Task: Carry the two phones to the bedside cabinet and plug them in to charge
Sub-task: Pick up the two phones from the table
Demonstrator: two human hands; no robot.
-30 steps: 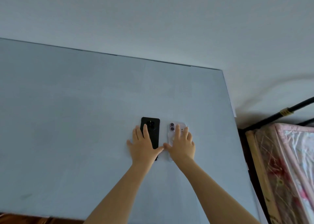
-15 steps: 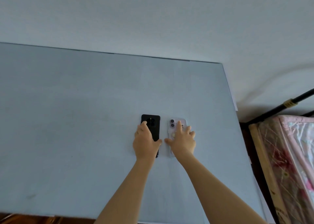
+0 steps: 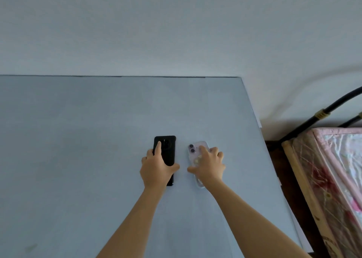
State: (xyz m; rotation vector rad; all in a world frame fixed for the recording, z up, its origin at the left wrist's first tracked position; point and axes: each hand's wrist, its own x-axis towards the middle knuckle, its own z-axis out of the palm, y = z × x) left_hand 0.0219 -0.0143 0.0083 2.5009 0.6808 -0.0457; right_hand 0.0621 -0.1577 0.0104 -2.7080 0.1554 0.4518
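Observation:
Two phones lie face down, side by side, on a pale blue-grey table (image 3: 78, 150). The black phone (image 3: 168, 150) is on the left; my left hand (image 3: 156, 167) wraps it, thumb on its right edge, fingers over its back and left edge. The pale lilac phone (image 3: 195, 150) in a clear case is on the right; my right hand (image 3: 209, 165) covers it, thumb at its left edge, fingers spread over its back and right edge. Both phones still rest on the tabletop. No bedside cabinet or charger is in view.
The table meets a plain white wall (image 3: 176, 32) at its far edge. Its right edge drops to a narrow dark gap. Beyond that gap stands a bed with a plastic-wrapped pink mattress (image 3: 337, 175) and a black metal frame (image 3: 321, 116).
The phones now lie farther apart than before. My hands went from lying flat on them to curling round their edges.

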